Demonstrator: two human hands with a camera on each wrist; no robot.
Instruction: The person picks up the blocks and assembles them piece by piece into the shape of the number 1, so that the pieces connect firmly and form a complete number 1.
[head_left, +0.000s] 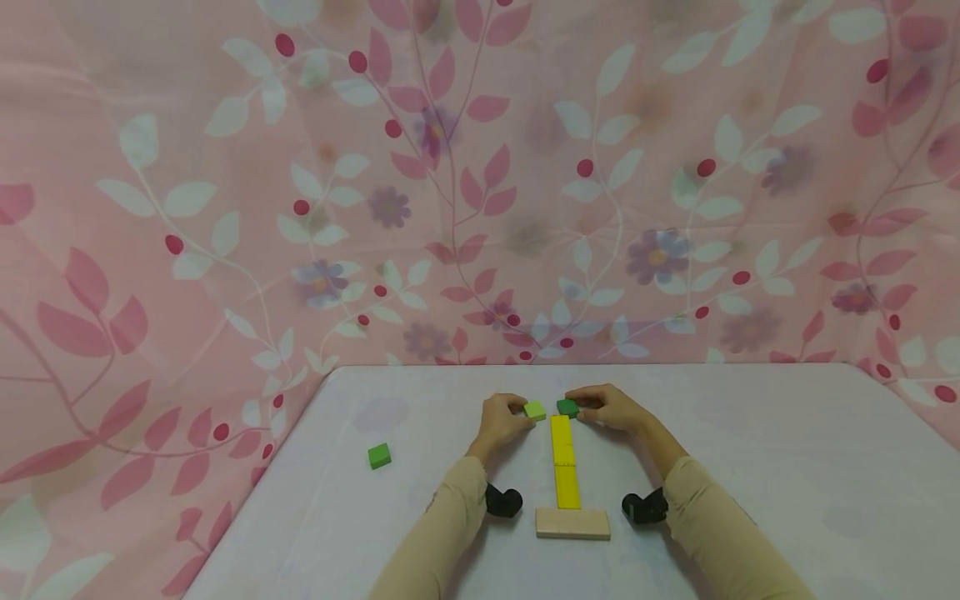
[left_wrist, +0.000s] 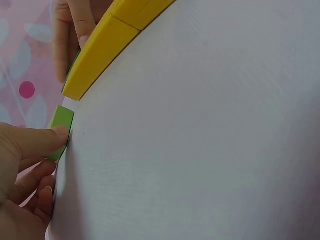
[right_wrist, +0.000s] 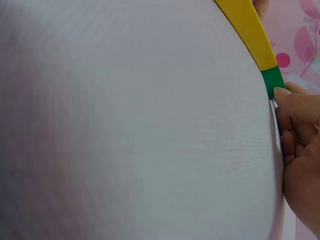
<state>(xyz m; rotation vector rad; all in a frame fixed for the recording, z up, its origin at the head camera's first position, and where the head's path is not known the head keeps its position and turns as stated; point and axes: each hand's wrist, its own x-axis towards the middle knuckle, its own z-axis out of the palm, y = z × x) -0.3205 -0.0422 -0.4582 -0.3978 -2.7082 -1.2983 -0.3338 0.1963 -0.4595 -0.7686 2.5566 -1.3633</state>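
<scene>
My left hand [head_left: 504,423] pinches a light green block [head_left: 535,411] between thumb and fingers, left of the far end of a yellow strip. In the left wrist view, the thumb lies on that light green block [left_wrist: 62,119], a small gap from the yellow block [left_wrist: 97,55]. My right hand [head_left: 611,408] pinches a dark green block [head_left: 567,408] at the strip's far end. From the right wrist, the dark green block [right_wrist: 273,81] appears against the end of the yellow block [right_wrist: 252,35]. Two yellow blocks [head_left: 562,442] lie end to end in a line.
A plain wooden block [head_left: 573,524] lies crosswise at the near end of the yellow line. Another green block [head_left: 379,456] sits apart on the left of the white-covered table [head_left: 300,533]. Behind the table hangs a pink floral cloth [head_left: 525,233]. Black wrist mounts [head_left: 504,501] show below both hands.
</scene>
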